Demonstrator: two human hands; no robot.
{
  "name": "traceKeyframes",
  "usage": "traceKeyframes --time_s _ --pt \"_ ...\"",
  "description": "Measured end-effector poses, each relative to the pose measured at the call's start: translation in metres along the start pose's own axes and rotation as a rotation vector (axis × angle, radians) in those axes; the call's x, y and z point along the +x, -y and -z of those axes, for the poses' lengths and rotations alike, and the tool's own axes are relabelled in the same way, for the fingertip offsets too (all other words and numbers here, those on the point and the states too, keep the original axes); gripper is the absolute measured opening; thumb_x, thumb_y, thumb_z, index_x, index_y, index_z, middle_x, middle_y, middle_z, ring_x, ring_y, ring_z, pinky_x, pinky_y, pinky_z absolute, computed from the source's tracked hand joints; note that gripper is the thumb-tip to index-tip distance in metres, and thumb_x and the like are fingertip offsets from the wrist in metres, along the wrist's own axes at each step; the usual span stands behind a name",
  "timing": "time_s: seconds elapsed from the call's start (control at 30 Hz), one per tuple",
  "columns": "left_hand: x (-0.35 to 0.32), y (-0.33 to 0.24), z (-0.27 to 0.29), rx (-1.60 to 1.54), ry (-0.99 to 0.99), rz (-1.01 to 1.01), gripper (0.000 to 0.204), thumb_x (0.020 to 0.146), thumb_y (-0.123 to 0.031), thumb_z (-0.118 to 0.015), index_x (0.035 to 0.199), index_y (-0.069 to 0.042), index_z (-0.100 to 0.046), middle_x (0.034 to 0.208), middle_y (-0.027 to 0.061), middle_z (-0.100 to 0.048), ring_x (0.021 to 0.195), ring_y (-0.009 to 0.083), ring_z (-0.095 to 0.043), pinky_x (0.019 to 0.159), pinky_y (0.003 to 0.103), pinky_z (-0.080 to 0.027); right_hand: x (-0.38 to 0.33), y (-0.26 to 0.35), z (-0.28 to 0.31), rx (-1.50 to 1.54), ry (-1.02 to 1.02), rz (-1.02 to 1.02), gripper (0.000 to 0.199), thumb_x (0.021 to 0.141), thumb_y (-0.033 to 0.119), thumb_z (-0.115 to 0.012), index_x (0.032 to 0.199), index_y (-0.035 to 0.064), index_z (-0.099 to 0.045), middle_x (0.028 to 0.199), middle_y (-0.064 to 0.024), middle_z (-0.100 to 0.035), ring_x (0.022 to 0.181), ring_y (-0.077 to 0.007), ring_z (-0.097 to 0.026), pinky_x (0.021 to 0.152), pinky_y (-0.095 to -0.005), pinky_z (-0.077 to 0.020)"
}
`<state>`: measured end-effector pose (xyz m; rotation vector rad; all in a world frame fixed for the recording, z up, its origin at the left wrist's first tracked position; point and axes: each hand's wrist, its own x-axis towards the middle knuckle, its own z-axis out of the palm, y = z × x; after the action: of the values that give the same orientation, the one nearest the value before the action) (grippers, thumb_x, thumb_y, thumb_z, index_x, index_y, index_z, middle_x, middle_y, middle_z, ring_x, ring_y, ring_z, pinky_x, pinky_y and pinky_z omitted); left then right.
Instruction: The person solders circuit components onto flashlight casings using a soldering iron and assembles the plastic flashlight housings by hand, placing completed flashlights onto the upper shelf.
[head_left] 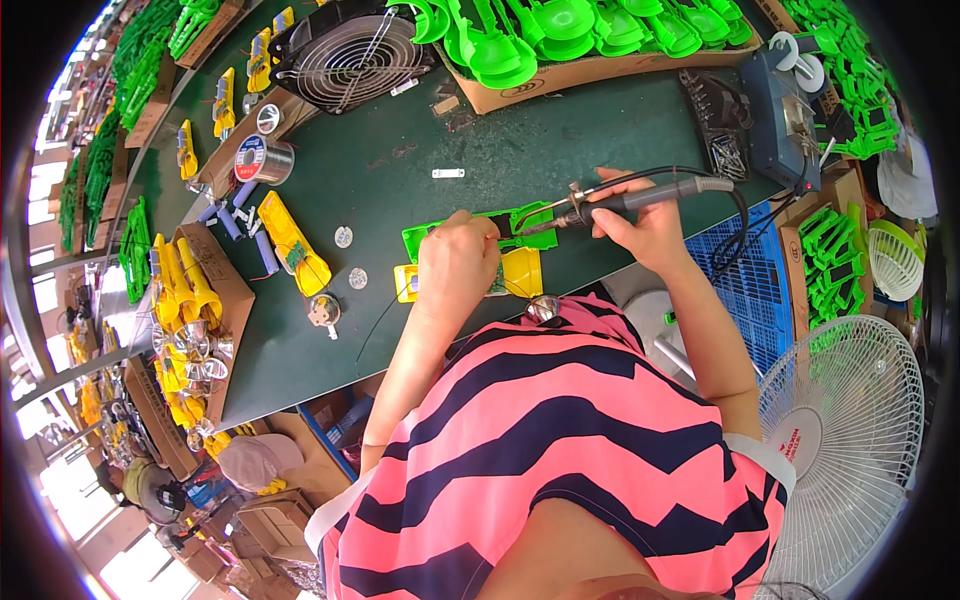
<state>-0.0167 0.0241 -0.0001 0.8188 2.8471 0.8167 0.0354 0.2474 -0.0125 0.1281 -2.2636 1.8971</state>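
Soldering iron (650, 197) sits right of the frame's centre, grasped by the right hand (640, 225), its long axis near horizontal, tip pointing left and slightly down at a green casing (544, 240). Mid-frame on the desk (600, 130), that casing runs left to right; the left hand (458, 262) covers it, fingers curled, grip impossible to tell. Just below, a yellow casing (522, 270) runs likewise left to right.
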Motion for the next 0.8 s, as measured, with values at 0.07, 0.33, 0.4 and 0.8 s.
traceKeyframes --time_s 0.07,0.33,0.4,0.8 --pt "0.001 0.0 0.0 -0.01 0.009 0.002 0.008 0.068 -0.005 -0.057 0.073 -0.007 -0.063 0.07 0.008 -0.059 0.061 0.0236 -0.059 0.056 0.032 -0.046 0.003 -0.01 -0.003 -0.023 -0.001 0.026 0.017 0.071 0.01 -0.065 0.086 0.0024 -0.06 0.06 -0.0016 -0.061 0.066 -0.0086 -0.058 0.096 -0.0344 -0.0316" --pt "0.002 0.001 0.002 -0.06 0.015 0.002 0.009 0.068 -0.005 -0.057 0.074 -0.007 -0.064 0.07 0.0085 -0.059 0.062 0.0238 -0.059 0.056 0.032 -0.046 0.007 -0.012 -0.006 0.019 0.052 -0.081 0.018 0.072 0.007 -0.065 0.087 -0.0006 -0.06 0.073 -0.0052 -0.061 0.063 -0.0099 -0.058 0.076 -0.0279 -0.0444" --pt "0.003 0.001 0.002 -0.042 0.019 -0.005 0.009 0.068 -0.005 -0.057 0.074 -0.007 -0.064 0.07 0.0086 -0.059 0.061 0.0237 -0.059 0.056 0.032 -0.046 0.008 -0.012 -0.007 0.091 0.046 -0.151 0.017 0.072 0.006 -0.064 0.087 -0.0015 -0.059 0.077 -0.0058 -0.06 0.062 -0.0099 -0.058 0.067 -0.0246 -0.0477" --pt "0.002 -0.002 -0.001 0.039 -0.001 -0.042 0.009 0.067 -0.005 -0.057 0.072 -0.007 -0.064 0.068 0.0091 -0.056 0.059 0.025 -0.058 0.054 0.033 -0.045 0.006 0.003 -0.005 -0.172 0.056 0.064 0.016 0.073 0.01 -0.065 0.086 0.0022 -0.061 0.064 -0.0043 -0.061 0.059 -0.0124 -0.058 0.085 -0.036 -0.0427"
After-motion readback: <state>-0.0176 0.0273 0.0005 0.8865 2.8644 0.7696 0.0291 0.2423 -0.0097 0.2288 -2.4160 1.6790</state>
